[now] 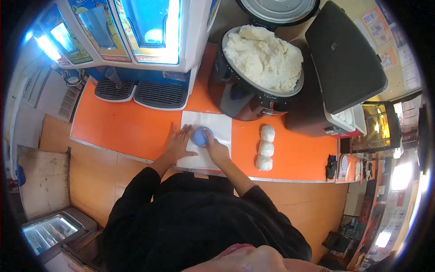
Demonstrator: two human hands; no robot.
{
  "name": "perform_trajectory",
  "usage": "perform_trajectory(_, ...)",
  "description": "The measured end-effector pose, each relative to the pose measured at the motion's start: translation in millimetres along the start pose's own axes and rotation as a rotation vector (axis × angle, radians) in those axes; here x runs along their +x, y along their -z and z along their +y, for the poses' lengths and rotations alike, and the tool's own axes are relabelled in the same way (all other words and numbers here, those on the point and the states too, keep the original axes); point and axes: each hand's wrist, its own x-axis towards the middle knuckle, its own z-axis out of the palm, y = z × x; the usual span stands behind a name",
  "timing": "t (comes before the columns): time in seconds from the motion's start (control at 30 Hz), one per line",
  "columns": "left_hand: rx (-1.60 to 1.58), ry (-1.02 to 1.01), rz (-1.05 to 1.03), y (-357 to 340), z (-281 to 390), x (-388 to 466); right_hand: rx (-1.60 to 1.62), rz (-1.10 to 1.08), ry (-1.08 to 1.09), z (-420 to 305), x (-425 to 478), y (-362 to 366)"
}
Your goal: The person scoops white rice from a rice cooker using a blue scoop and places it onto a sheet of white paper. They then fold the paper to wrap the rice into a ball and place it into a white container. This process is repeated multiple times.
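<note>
A sheet of white paper point(208, 158) lies on the orange counter before me. My left hand point(179, 141) rests flat at the paper's left edge, fingers spread, holding nothing. My right hand point(214, 146) grips a small round blue object point(201, 136), perhaps a bowl, with fingers at its right side; it sits on the paper, and whether anything is under it is hidden. To the right, several white wrapped bundles point(266, 149) stand in a row on the counter. Beyond the paper, a large black cooker point(234, 98) holds a heaped mass of white rice point(263, 57).
A drink dispenser with drip trays point(159, 95) stands at the back left. The cooker's metal lid point(282, 10) lies behind it. A dark cooler box point(306, 112) with its lid raised and a lit glass cabinet point(375, 125) stand right. The counter's metal-trimmed edge point(289, 180) runs before me.
</note>
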Motion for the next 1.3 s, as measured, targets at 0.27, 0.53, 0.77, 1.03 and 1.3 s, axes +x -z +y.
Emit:
perform_trajectory(0.27, -0.601, -0.277, 0.036, -15.5, -10.9, -35.5, 0.313, 0.372, -0.217, 90.2, -59.5, 27.1)
perform_trajectory(0.53, -0.483, -0.263, 0.095, -12.1, 6.8, -37.8, -0.238, 0.571, -0.273, 90.9, -72.1, 37.7)
perform_trajectory(0.77, -0.652, -0.134, 0.118, 2.0, 11.7, -30.7, 1.146, 0.51, 0.557, -71.6, -115.5, 187.1)
perform_trajectory(1.03, -0.828, 0.031, 0.126, -1.5, 14.5, -23.6, 1.369, -0.26, 1.415, -157.7, -141.2, 259.2)
perform_trajectory(1.3, -0.918, 0.07, 0.06, -5.0, 12.6, -20.1, 1.273, 0.064, 1.036, -100.2, -126.4, 234.4)
